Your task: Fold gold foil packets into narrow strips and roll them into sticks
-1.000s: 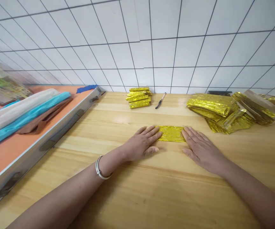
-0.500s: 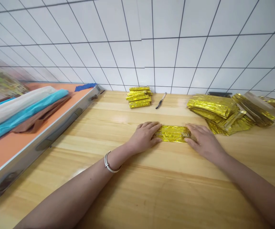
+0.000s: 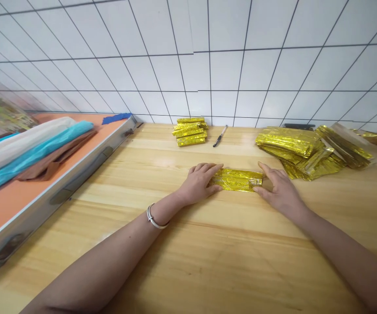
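Observation:
A flat, shiny gold foil strip with folded layers (image 3: 236, 179) lies crosswise on the wooden table between my two hands. My left hand (image 3: 200, 184) grips its left end, fingers at the far edge and thumb at the near edge. At the right end, my right hand (image 3: 278, 187) has thumb and forefinger spread apart. Its thumb tip touches the strip's near right corner, while the forefinger is off the foil. Farther back is a small stack of narrow folded gold foil pieces (image 3: 191, 131). A heap of wider gold foil sheets (image 3: 288, 141) sits at the right.
A pen (image 3: 220, 136) lies beside the small stack, near the white tiled wall (image 3: 227, 69). Behind the heap is a black object (image 3: 299, 126). On the left, an orange surface with a raised metal edge (image 3: 90, 174) carries white, turquoise (image 3: 44, 150) and brown rolled material.
My right hand has loosened from the strip's right end, its forefinger lifting away and uncovering more foil. My left hand stays at the left end. The view has shifted slightly.

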The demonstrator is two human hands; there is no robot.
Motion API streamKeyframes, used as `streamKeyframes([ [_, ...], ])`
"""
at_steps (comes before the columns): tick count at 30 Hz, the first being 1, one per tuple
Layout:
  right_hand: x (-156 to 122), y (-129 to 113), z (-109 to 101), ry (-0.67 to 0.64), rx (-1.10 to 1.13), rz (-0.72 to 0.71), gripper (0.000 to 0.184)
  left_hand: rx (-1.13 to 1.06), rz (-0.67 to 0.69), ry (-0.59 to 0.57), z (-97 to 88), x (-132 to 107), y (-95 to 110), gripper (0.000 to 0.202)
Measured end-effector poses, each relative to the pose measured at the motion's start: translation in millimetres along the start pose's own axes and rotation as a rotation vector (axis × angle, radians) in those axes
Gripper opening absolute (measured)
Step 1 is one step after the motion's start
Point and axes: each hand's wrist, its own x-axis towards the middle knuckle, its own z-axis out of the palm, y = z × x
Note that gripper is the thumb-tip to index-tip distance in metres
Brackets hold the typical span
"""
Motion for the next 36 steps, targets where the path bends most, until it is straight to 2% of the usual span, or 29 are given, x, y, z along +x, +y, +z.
streamKeyframes([
  [4,-0.2,1.4,-1.0,-0.004,0.114,0.098,0.065,-0.019,-0.002,0.038,3.0,0.2,-3.4,0.069],
  [9,-0.1,7.6,1.0,-0.048,0.037,-0.061,0.030,-0.044,-0.004,0.064,5.1,2.3,-7.9,0.073],
  [17,-2.0,6.1,2.0,-0.025,0.061,-0.117,0.012,-0.098,0.000,0.092,4.2,2.9,-7.0,0.073],
  [20,-4.1,-0.2,-2.8,-0.007,0.114,-0.112,0.012,-0.137,0.024,0.146,2.0,3.0,-5.3,0.063],
  [23,-5.9,-8.5,-12.3,0.028,0.132,-0.091,0.012,-0.155,0.073,0.226,-1.9,2.9,-2.5,0.037],
  [26,-7.4,-14.4,-21.8,0.132,0.138,-0.149,0.015,-0.155,0.151,0.358,-7.2,1.6,0.4,0.013],
  [29,-9.4,-14.3,-25.2,0.189,0.110,-0.248,0.022,-0.127,0.218,0.453,-13.1,-1.0,1.8,0.013],
  [32,-11.6,-11.1,-22.0,0.135,0.079,-0.295,0.022,-0.095,0.270,0.374,-18.8,-5.2,1.5,0.013],
  [36,-14.6,-11.1,-15.5,-0.018,0.084,-0.310,0.022,-0.051,0.296,0.118,-25.0,-15.7,0.9,0.017],
])
